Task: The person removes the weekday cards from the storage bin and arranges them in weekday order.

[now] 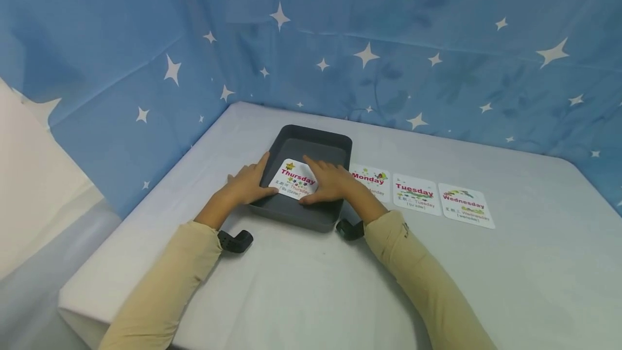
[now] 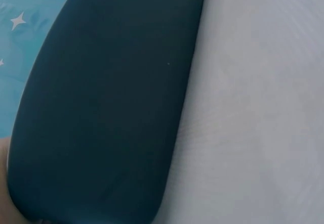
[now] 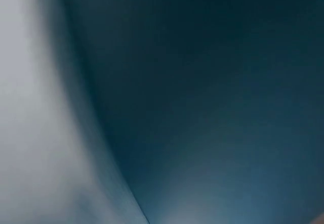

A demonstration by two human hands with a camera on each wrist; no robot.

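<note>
A white card printed "Thursday" (image 1: 293,179) lies at a slant within the outline of a dark grey tray (image 1: 311,134) in the head view. At its lower left corner is the thumb of my left hand (image 1: 248,182), whose index finger stretches along the tray's left rim. My right hand (image 1: 330,180) spans the card's right side, thumb at the lower edge and index finger at the upper corner. Whether the card touches the tray floor is hard to see. Dark tray wall (image 2: 106,102) fills much of the left wrist view; the right wrist view shows a blurred dark tray surface (image 3: 202,82).
Right of the tray, cards printed "Monday" (image 1: 371,180), "Tuesday" (image 1: 417,194) and "Wednesday" (image 1: 465,205) lie in a row on the white tablecloth (image 1: 301,290). My right forearm partly covers the Monday card. A blue curtain with stars (image 1: 320,31) hangs behind.
</note>
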